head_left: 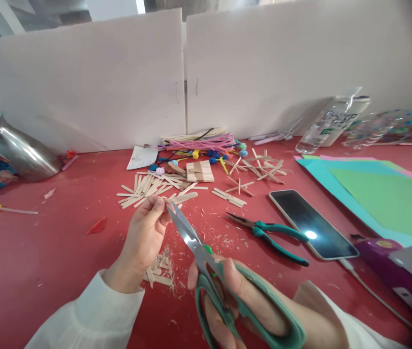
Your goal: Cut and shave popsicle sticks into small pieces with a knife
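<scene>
My left hand (147, 232) pinches a wooden craft stick (185, 197) between thumb and fingers, its rounded end pointing right. My right hand (235, 300) grips green-handled scissors (187, 232), with fingers through the handle loops. The scissor blades are slightly parted and their tips are right beside the stick at my left fingertips; whether they touch it I cannot tell. Below my left hand lie cut stick pieces (160, 279) and wood shavings. Behind it is a loose pile of craft sticks (144, 188).
Teal-handled pliers (264, 230) and a phone (311, 223) on a cable lie to the right, near a purple tool (390, 266) and coloured paper (383, 194). Crossed stick pieces (240, 186) and pink pipe cleaners (202, 143) sit behind. A metal jug (24, 145) stands left.
</scene>
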